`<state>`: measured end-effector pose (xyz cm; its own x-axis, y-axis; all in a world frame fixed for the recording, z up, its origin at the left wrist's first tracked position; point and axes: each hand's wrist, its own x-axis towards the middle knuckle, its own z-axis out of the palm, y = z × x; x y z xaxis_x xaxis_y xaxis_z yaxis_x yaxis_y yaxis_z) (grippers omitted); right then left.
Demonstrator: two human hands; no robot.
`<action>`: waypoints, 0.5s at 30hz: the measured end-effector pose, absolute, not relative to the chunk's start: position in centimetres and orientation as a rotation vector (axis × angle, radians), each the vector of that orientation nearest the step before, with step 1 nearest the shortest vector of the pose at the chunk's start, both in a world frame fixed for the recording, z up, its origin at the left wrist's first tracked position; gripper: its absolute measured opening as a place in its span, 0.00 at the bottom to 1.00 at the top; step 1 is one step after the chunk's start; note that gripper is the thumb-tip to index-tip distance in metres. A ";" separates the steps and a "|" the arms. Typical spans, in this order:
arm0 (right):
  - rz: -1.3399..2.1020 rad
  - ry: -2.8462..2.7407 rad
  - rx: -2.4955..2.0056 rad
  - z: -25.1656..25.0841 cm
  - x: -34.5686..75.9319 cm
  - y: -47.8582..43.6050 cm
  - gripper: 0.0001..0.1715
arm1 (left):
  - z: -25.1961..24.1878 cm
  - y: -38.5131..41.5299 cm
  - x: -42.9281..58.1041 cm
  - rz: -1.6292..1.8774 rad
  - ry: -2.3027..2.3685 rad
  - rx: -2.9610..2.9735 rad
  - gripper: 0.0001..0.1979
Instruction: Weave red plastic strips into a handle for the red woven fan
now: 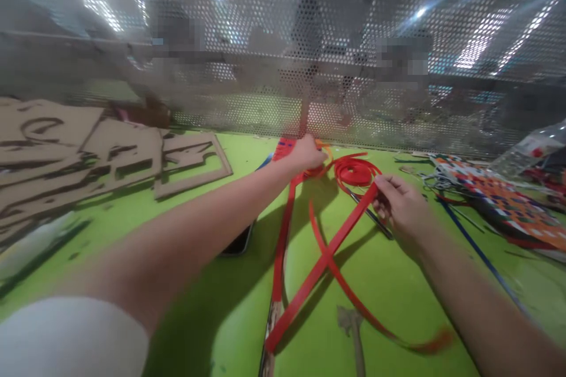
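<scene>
In the head view, the left hand (305,154) is closed around red plastic strapping (328,259) at the far side of the green table (389,312), its grip partly hidden by the fingers. The right hand (400,206) pinches a strand of the strapping between thumb and fingers, just beside a loose red coil (356,172). The strands cross in a long X on the table, and a thin dark rod (371,215) lies under the coil. A phone (239,241) sits partly beneath the left forearm (177,241). Cut cardboard sheets (88,147) lie left, a woven orange-and-white mat (504,200) right, with a perforated metal screen (283,29) beyond
</scene>
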<state>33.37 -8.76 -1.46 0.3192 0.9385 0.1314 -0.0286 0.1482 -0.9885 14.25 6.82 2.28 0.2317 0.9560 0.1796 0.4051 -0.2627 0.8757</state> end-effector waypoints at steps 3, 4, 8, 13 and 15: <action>0.798 -1.025 -1.227 -1.4 32.8 -9.0 0.24 | 3.3 1.9 12.8 0.869 1.144 1.993 0.11; 0.768 -1.022 -1.230 -1.3 32.7 -9.1 0.24 | 3.7 0.0 12.2 0.815 1.106 2.038 0.12; 0.677 -0.986 -1.229 -0.8 32.2 -9.3 0.22 | 4.6 -7.0 8.8 0.442 1.128 2.360 0.27; 0.644 -0.926 -1.156 0.0 31.8 -9.3 0.17 | 3.5 -11.4 5.2 0.090 1.231 2.359 0.33; 0.663 -0.912 -1.145 0.3 31.8 -9.2 0.15 | 2.3 -12.0 4.5 0.078 1.256 2.365 0.30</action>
